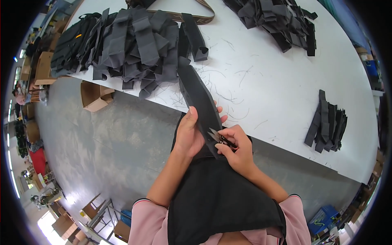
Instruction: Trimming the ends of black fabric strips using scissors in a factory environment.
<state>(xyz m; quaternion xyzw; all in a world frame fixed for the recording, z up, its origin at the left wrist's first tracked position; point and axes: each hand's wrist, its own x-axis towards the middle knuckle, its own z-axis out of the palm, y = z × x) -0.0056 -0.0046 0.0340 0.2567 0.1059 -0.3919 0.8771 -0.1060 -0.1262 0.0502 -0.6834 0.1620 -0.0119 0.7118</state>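
A long dark grey fabric strip (200, 93) slants from the table's edge down toward my apron. My left hand (191, 132) is closed round it, the thumb on the near side and the fingertips showing past its right edge. In my right hand (238, 149) are small thread snips (222, 139) with black grips, pinched between thumb and fingers. Their pointed blades are parted and lie over the lower part of the strip. Whether a thread is between the blades is too small to tell.
On the white table (281, 94) lie a large heap of dark strips (139, 45), another heap (277, 20) at the far right and a smaller bundle (326, 122) at right. Loose thread ends are scattered about. A cardboard box (96, 97) stands on the floor at left.
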